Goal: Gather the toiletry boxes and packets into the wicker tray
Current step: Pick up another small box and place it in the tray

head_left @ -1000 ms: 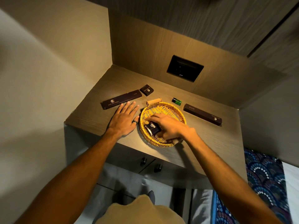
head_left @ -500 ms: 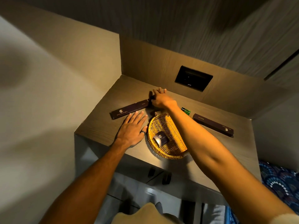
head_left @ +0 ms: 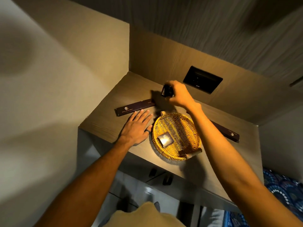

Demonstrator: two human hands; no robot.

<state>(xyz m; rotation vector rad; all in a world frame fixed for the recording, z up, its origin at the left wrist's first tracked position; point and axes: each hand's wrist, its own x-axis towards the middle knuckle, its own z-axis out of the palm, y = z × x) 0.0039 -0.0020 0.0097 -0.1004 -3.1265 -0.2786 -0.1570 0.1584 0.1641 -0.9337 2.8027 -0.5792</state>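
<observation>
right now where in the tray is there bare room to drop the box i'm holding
Most of the wicker tray is bare: everything right of and behind the small box lying at its near left. The right hand holds another dark box behind the tray.

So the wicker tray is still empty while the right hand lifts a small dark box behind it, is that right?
Not quite. The head view shows the wicker tray already holds one small dark box. The rest stands: the right hand lifts another small box behind the tray.
</observation>
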